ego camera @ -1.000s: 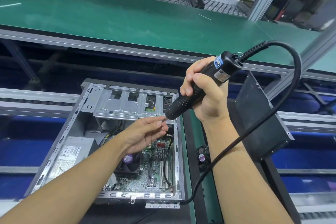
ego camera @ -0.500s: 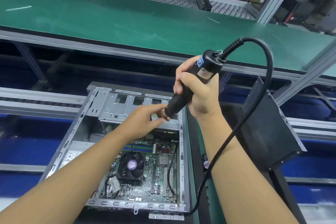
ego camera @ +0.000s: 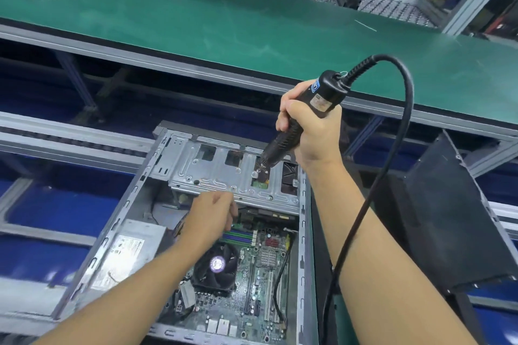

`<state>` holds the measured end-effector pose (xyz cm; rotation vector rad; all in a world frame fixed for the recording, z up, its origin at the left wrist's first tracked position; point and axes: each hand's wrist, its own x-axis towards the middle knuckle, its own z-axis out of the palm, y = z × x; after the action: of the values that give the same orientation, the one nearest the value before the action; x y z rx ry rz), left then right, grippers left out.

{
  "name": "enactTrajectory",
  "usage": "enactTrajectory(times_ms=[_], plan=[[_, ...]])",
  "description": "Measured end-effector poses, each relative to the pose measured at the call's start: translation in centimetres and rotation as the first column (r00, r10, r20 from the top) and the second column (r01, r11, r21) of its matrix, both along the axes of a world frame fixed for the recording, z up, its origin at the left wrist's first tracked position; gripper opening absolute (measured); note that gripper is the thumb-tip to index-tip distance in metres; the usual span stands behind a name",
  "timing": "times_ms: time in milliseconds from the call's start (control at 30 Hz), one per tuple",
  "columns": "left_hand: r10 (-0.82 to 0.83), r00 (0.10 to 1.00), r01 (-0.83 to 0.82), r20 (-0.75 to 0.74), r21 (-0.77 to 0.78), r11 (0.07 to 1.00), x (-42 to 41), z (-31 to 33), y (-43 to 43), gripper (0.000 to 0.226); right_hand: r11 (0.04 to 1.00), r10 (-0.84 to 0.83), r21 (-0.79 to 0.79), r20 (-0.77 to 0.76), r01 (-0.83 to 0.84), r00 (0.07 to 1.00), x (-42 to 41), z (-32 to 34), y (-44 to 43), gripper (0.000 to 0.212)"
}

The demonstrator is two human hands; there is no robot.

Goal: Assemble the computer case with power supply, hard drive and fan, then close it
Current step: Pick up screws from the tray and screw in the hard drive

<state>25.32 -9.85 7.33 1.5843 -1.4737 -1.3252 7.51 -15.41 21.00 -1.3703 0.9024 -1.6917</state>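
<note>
The open computer case (ego camera: 117,228) lies on its side below me. Inside it are the motherboard with a black fan (ego camera: 217,266), the grey power supply (ego camera: 131,249) at the left, and a metal drive cage (ego camera: 224,173) across the far end. My right hand (ego camera: 311,131) grips a black electric screwdriver (ego camera: 301,120), its tip pressed down on the cage near a cut-out. My left hand (ego camera: 213,217) hovers with loosely curled fingers over the cage's near edge; whether it holds a screw is hidden.
The screwdriver's black cable (ego camera: 392,171) loops right and down past my right forearm. A black side panel (ego camera: 448,221) leans at the right of the case. A green conveyor surface (ego camera: 224,17) runs behind, above metal rails.
My left hand let go of the screwdriver tip and drew back toward me. My right hand brought the screwdriver tip down onto the drive cage.
</note>
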Motion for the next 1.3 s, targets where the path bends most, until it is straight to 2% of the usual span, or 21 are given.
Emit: enactTrajectory(times_ms=[67,100,167,233,333,433,467,533,600,733,1033,1167,1300], plan=[[-0.065,0.993,0.057,0.096,0.082,0.995,0.0,-0.7,0.7,0.048,1.0,0.01,0.005,0.001,-0.01,1.0,0.2,-0.4,-0.7,0.027],[-0.073,0.995,0.061,0.063,0.18,0.982,-0.3,-1.1,0.9,0.05,1.0,0.015,0.008,-0.002,-0.015,1.0,0.3,-0.6,-0.9,0.027],[0.059,0.982,0.03,-0.18,0.454,0.891,-0.6,-1.6,0.5,0.06,1.0,0.019,0.019,-0.012,-0.018,1.0,0.5,-0.9,-1.4,0.026],[0.243,0.887,0.061,-0.392,0.621,0.781,-0.8,-2.0,-0.3,0.087,0.999,0.012,0.038,-0.024,-0.011,1.0,0.6,-1.4,-1.7,0.024],[0.337,0.787,0.104,-0.517,0.65,0.753,-0.9,-2.4,-1.0,0.12,0.998,0.001,0.061,-0.036,0.001,0.999,0.4,-1.9,-2.0,0.024],[0.377,0.715,0.124,-0.589,0.637,0.761,-1.6,-2.4,-1.6,0.139,0.998,-0.001,0.055,-0.036,0.003,0.999,0.4,-2.2,-2.2,0.027],[0.393,0.693,0.124,-0.605,0.636,0.762,-1.9,-2.4,-1.8,0.134,0.999,0.0,0.053,-0.033,0.002,0.999,0.4,-2.2,-2.2,0.027],[0.442,0.651,0.094,-0.617,0.643,0.76,-2.4,-2.5,-2.1,0.103,0.998,0.004,0.056,-0.026,-0.002,1.0,0.4,-2.3,-2.3,0.028],[0.457,0.653,0.069,-0.604,0.649,0.758,-2.9,-2.8,-2.2,0.076,0.998,0.002,0.057,-0.026,-0.001,1.0,0.3,-2.4,-2.5,0.029],[0.469,0.654,0.038,-0.593,0.645,0.763,-3.3,-4.0,-2.3,0.059,0.998,0.008,0.058,-0.019,-0.007,1.0,0.3,-2.7,-2.7,0.028],[0.465,0.66,0.027,-0.59,0.637,0.77,-3.5,-5.1,-2.6,0.057,0.998,0.002,0.069,-0.02,0.0,1.0,0.2,-3.2,-2.9,0.027],[0.463,0.646,0.033,-0.607,0.628,0.777,-3.4,-5.1,-2.6,0.068,0.997,0.016,0.079,-0.029,-0.014,0.999,0.4,-3.0,-2.8,0.025],[0.455,0.645,0.039,-0.614,0.621,0.783,-3.5,-5.0,-2.6,0.07,0.99,0.105,0.109,-0.159,-0.089,0.982,1.8,-2.5,-2.7,0.01]])
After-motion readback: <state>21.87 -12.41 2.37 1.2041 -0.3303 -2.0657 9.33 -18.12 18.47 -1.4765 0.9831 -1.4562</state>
